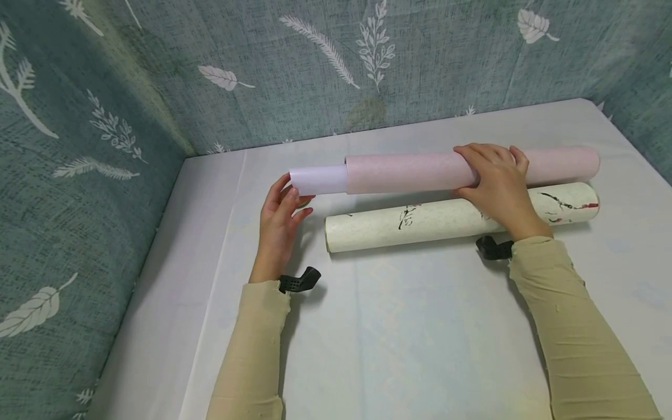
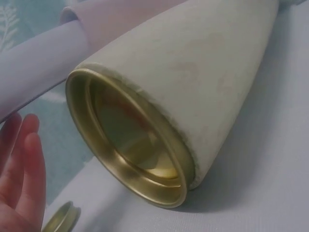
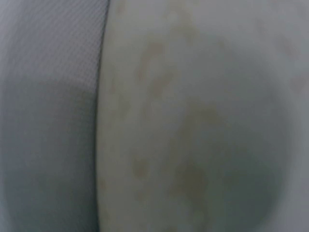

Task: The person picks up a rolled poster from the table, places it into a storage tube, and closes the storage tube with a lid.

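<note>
A white paper roll (image 1: 318,179) sticks out of the left end of a pink cardboard tube (image 1: 401,173). My left hand (image 1: 277,227) holds the roll's free end, thumb on the near side. My right hand (image 1: 499,181) grips the pink tube from above, right of its middle. Just in front lies a cream tube (image 1: 367,229) with dark brush marks and red spots. In the left wrist view its near end shows a gold metal rim (image 2: 104,157). The right wrist view holds only a blurred close-up of the cream tube's surface (image 3: 145,121).
A small gold cap (image 2: 62,218) lies on the white-covered table (image 1: 409,338), near my left fingers. Behind and to the left hangs a teal cloth (image 1: 294,76) with a white leaf print. Black wrist cameras sit at both sleeves.
</note>
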Motion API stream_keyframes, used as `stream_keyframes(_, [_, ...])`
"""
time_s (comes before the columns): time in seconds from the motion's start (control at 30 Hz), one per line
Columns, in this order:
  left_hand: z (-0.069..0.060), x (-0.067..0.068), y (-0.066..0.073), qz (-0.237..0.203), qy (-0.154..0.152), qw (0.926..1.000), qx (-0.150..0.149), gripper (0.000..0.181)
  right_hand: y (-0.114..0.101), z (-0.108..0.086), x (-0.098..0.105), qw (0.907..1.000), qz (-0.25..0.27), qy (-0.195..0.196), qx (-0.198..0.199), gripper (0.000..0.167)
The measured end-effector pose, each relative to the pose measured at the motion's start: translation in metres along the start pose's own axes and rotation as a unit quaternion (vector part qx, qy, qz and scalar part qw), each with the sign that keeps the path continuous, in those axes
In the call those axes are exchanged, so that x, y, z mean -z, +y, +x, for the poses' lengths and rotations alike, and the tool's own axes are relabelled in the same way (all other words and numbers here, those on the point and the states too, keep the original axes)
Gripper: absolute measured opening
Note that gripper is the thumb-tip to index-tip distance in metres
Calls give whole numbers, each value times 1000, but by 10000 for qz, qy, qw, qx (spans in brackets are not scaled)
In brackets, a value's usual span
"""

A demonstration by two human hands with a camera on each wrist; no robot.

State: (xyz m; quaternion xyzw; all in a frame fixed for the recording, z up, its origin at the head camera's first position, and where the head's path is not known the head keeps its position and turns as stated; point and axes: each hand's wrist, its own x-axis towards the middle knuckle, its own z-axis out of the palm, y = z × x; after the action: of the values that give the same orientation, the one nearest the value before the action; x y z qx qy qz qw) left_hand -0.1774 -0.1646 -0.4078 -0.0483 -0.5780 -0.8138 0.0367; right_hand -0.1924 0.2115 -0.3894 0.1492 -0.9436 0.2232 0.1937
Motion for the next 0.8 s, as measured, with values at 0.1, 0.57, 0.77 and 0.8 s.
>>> stream_keyframes(0.1, [0,-2,0,66,-7,10000,-21,46,0,0,0,10000,8,-17,2,70])
stream_keyframes(0.57, [0,-9,-1,18,54,10000,-11,44,1,-1,-1,10000,-31,-8,25,70])
stream_keyframes(0.77, [0,-10,-2,90,173,9998,-38,29,0,-1,0,10000,-18,-15,13,70])
stream_keyframes(0.8, [-1,-10,-2,111,185,9998,-33,26,0,0,0,10000,-16,-16,14,70])
